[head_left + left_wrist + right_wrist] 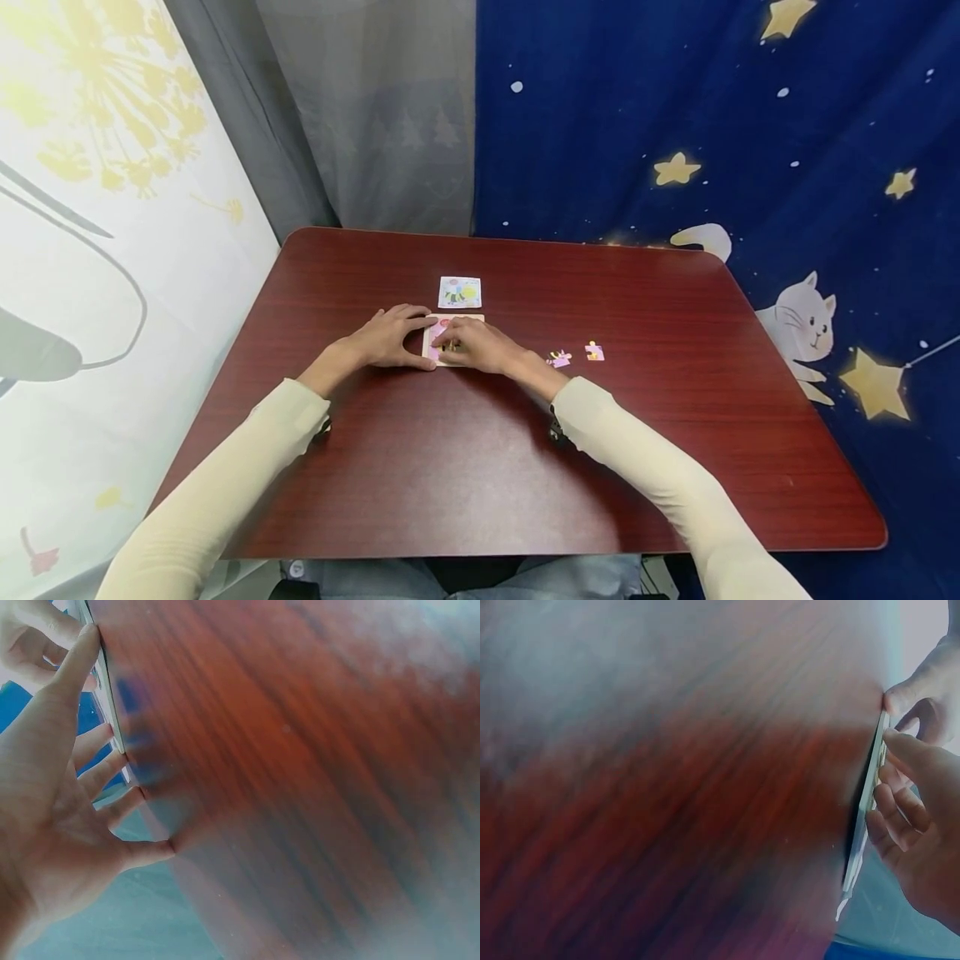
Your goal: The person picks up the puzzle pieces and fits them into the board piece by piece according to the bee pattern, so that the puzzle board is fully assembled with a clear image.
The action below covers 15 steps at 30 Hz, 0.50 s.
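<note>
A small pale-rimmed puzzle board with a pink picture lies between both hands. My left hand is spread at its left side: the thumb touches the near left corner, and another fingertip reaches the far left corner. Over the board, my right hand has its thumb and bent fingers drawn together low on the surface. A dark and yellow patch of a puzzle piece shows at these fingertips, mostly hidden by them. In the right wrist view the fingers are curled against the board, seen edge-on.
Beyond the board lies a picture card with a bee. Loose puzzle pieces lie by the right wrist, and another puzzle piece farther right. The dark red table is backed by curtains.
</note>
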Tool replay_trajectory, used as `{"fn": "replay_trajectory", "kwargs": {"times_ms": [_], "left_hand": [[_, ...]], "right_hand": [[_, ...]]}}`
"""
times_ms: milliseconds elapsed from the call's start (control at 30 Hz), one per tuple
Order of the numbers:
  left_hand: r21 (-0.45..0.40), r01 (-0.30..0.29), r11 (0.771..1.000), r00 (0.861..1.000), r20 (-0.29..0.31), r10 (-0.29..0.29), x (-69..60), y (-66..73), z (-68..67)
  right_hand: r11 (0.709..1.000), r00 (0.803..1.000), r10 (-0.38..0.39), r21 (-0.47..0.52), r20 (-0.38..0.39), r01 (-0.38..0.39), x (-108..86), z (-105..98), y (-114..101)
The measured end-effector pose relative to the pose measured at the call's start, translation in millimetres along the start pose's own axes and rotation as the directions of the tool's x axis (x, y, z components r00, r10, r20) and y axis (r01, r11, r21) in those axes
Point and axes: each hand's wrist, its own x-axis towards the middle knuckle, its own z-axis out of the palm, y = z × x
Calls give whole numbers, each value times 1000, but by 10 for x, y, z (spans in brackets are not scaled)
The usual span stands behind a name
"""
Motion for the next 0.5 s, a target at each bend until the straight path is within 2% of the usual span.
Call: {"fn": "replay_trajectory", "kwargs": {"times_ms": [233, 500], "left_hand": [[7, 6, 1000, 1000, 20, -6, 8, -1, -13], [4, 23, 1000, 999, 27, -23, 28, -17, -2]], "right_hand": [[999, 999, -28, -27, 15, 28, -129, -142, 56], [1000, 999, 22, -6, -30, -22, -426, -345, 300]]}}
